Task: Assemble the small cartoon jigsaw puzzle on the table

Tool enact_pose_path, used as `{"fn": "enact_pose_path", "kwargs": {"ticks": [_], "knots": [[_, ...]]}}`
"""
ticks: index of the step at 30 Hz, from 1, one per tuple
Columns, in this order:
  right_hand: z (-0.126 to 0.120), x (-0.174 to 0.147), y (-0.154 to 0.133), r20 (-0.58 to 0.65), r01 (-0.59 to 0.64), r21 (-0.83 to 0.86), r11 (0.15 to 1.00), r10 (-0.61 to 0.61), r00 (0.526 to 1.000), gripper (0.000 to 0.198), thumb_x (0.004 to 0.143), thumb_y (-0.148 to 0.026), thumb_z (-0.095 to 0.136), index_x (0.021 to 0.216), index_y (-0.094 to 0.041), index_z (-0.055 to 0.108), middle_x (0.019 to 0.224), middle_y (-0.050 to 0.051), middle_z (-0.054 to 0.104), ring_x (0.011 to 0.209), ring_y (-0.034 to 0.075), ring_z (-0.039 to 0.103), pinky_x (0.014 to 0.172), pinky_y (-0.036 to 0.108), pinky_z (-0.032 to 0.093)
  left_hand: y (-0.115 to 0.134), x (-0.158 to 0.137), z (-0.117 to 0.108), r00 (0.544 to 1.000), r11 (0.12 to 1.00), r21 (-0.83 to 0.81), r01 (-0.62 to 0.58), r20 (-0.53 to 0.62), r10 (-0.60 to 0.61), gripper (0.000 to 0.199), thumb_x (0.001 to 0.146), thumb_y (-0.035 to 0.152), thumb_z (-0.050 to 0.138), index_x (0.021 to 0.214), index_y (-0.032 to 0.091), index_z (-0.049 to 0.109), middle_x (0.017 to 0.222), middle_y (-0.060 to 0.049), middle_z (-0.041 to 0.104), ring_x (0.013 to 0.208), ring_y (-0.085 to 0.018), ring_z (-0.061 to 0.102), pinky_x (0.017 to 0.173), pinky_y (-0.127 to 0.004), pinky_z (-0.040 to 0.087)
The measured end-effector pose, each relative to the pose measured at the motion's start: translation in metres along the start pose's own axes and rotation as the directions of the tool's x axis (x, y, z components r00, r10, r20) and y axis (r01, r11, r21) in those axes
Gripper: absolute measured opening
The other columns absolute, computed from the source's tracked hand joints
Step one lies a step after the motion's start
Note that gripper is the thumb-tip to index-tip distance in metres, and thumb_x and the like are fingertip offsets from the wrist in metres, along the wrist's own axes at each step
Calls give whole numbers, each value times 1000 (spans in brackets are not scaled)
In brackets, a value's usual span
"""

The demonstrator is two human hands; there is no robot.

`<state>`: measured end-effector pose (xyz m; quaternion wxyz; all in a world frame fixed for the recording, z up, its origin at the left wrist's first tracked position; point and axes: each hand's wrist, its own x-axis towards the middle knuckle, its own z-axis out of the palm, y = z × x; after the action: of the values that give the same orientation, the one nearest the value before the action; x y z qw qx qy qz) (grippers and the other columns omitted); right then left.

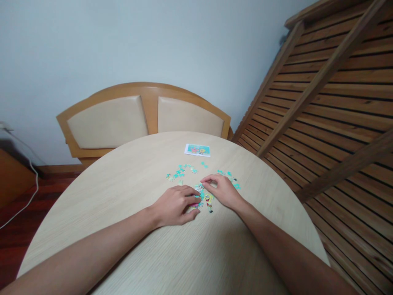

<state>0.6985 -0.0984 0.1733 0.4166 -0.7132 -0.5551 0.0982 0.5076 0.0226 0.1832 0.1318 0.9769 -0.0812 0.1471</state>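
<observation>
A partly joined jigsaw puzzle [208, 200] lies on the round table, with a yellow cartoon figure, a pink patch and turquoise parts showing. My left hand [179, 204] rests on its left side, fingers spread, covering some of the pieces. At the puzzle's upper edge is my right hand [220, 188], thumb and forefinger brought together in a pinch. Whatever sits between those fingertips is too small to make out. Loose turquoise puzzle pieces [179, 173] lie beyond my left hand, and more loose pieces [237, 186] are scattered just past my right hand.
A picture card [197, 150] with the cartoon figures lies farther back on the pale round table [138, 172]. Behind the table stands a padded wooden headboard [150, 110] against the wall. A slatted wooden frame [331, 98] leans at the right. A white cable [34, 192] hangs at the left.
</observation>
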Motion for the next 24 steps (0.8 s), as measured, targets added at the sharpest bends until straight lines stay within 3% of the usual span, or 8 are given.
{"fn": "enact_pose_path", "kwargs": {"ticks": [12, 24], "knots": [[3, 0, 9, 14, 27, -31, 999, -27, 1000, 12, 88, -24, 66, 92, -19, 76, 92, 5, 77, 90, 21, 69, 86, 34, 50, -1, 0, 1, 1000, 1000, 12, -21, 0, 21, 31, 93, 36, 54, 117, 22, 69, 122, -8, 68, 112, -25, 64, 98, -41, 52], [2, 0, 10, 45, 147, -167, 975, -142, 989, 8, 89, -22, 69, 90, -22, 77, 94, 2, 77, 93, 21, 66, 95, 39, 43, -2, 0, 2, 1000, 999, 31, -24, 2, 24, 30, 94, 34, 53, 117, 22, 69, 122, -7, 68, 111, -23, 63, 98, -39, 52]]}}
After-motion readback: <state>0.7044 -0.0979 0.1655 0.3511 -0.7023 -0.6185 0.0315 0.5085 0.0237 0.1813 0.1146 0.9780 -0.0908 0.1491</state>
